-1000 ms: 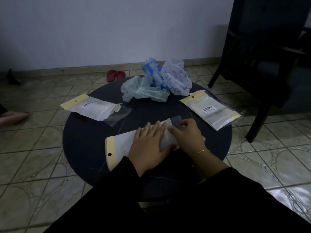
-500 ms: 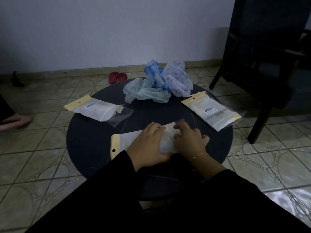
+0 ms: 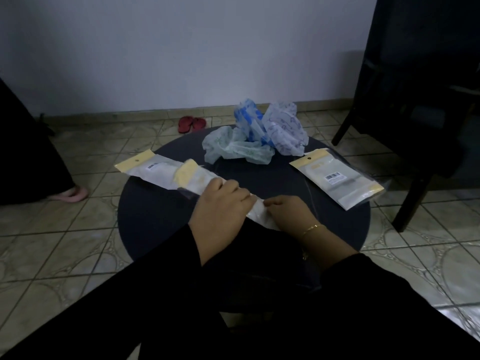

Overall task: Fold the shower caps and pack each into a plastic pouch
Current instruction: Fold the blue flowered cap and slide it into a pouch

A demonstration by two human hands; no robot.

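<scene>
Roughly midway: a filled pouch (image 3: 205,181) is gripped by the left hand (image 3: 223,201) and pinched at its open end by the right hand (image 3: 285,211), above the round table (image 3: 272,178). Two pouches (image 3: 337,178) lie packed on it; three shower caps (image 3: 254,136) remain unfolded at its far edge.

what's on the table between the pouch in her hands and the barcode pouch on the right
Nothing: in the head view, bare dark table separates the held pouch from the barcode pouch.
</scene>
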